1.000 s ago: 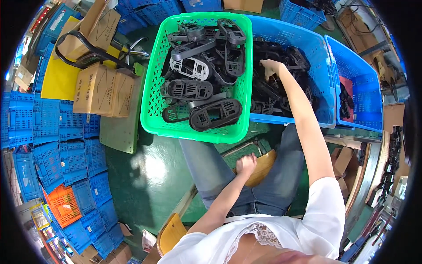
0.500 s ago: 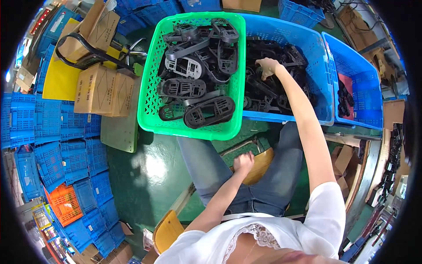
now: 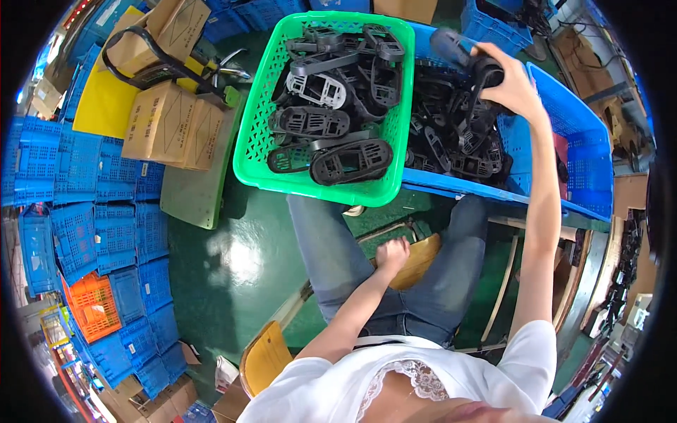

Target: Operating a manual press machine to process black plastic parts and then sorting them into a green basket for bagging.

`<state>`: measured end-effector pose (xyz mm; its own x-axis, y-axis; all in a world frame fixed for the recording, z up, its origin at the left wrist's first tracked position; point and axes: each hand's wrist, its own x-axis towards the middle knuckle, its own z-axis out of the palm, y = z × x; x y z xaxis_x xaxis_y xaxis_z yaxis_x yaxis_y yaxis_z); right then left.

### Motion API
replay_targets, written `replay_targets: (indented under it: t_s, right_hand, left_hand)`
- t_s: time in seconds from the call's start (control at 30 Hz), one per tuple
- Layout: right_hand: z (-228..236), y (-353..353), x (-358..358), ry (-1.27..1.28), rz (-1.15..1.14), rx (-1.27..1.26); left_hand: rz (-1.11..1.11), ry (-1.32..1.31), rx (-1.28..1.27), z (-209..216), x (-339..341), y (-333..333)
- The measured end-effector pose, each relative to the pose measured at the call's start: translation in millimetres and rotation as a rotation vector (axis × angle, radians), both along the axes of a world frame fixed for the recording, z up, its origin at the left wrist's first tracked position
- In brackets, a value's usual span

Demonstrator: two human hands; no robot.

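My right hand point(image 3: 515, 88) grips a black moulded plastic part point(image 3: 486, 70), raised over the far right of the blue crate point(image 3: 458, 182). One rounded end of the part is blurred, and my fingers cover some of it. Loose black parts point(image 3: 451, 141) lie piled in that crate. Left of it, the green basket point(image 3: 317, 190) holds several long, round-ended black parts with slotted openings point(image 3: 352, 161), and a light grey one point(image 3: 321, 89) among them. Down at my lap, my left hand point(image 3: 393, 255) rests in a loose fist beside the wooden stool seat point(image 3: 417, 266).
Another blue crate point(image 3: 589, 169) stands to the right. Cardboard boxes point(image 3: 166, 127) sit on a cart with a black handle point(image 3: 151, 46) at the left. Stacked blue crates point(image 3: 116, 233) and an orange one point(image 3: 93, 308) line the left side. A wooden chair point(image 3: 264, 356) is behind my left arm.
My right hand has come up out of the blue crate's pile with a black plastic part, moving right and away from me. My left hand stays in place. The view has shifted slightly.
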<state>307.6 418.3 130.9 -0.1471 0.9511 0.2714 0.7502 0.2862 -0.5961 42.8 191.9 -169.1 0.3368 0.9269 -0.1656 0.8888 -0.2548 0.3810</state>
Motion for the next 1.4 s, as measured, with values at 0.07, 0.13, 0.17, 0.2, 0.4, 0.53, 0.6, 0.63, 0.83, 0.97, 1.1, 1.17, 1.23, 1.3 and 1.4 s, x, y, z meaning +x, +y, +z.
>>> replay_targets:
  t_s: [0.07,0.13,0.17,0.2,0.4,0.53,0.6,0.63,0.83,0.97,1.1,1.17,1.23,1.3,1.4]
  right_hand:
    - [34,-9,-35,0.044,0.033,0.008]
    - [44,-9,-79,-0.009,0.134,0.194]
    - [39,-5,-101,-0.069,0.165,0.313]
    - [33,-5,-123,-0.098,0.181,0.351]
    - [3,9,-203,-0.174,0.317,0.081]
    - [7,13,-193,-0.308,0.365,0.148]
    - [10,11,-178,-0.302,0.394,0.096]
    - [11,14,-170,-0.226,0.476,0.106]
    - [-16,23,-82,0.298,0.174,0.141]
    - [-140,28,-2,0.203,-0.308,0.013]
    - [-207,1,-27,0.068,0.216,-0.415]
    - [-211,-3,-56,0.023,0.274,-0.613]
    - [-197,3,-62,-0.049,0.283,-0.717]
    - [-184,10,-72,-0.191,0.309,-0.833]
    - [-230,17,-61,-0.059,0.305,-0.596]
  left_hand:
    - [0.01,0.009,-0.018,1,0,0]
    - [0.014,0.004,-0.072,5,1,1]
    - [0.016,0.007,-0.07,5,1,1]
    - [0.023,-0.012,-0.07,5,3,0]
    - [0.026,-0.011,-0.083,4,7,0]
    - [0.032,0.01,-0.197,10,7,3]
    - [0.028,-0.001,-0.211,12,9,3]
    - [0.03,0.008,-0.216,13,8,4]
    - [0.03,0.01,-0.21,9,1,6]
    - [0.007,-0.011,-0.162,6,8,2]
    - [-0.015,0.046,-0.199,9,11,4]
    - [-0.018,0.0,-0.128,2,4,2]
    - [-0.007,0.017,-0.143,3,4,2]
    - [0.015,0.04,-0.155,4,1,1]
    - [-0.006,0.04,-0.117,2,4,3]
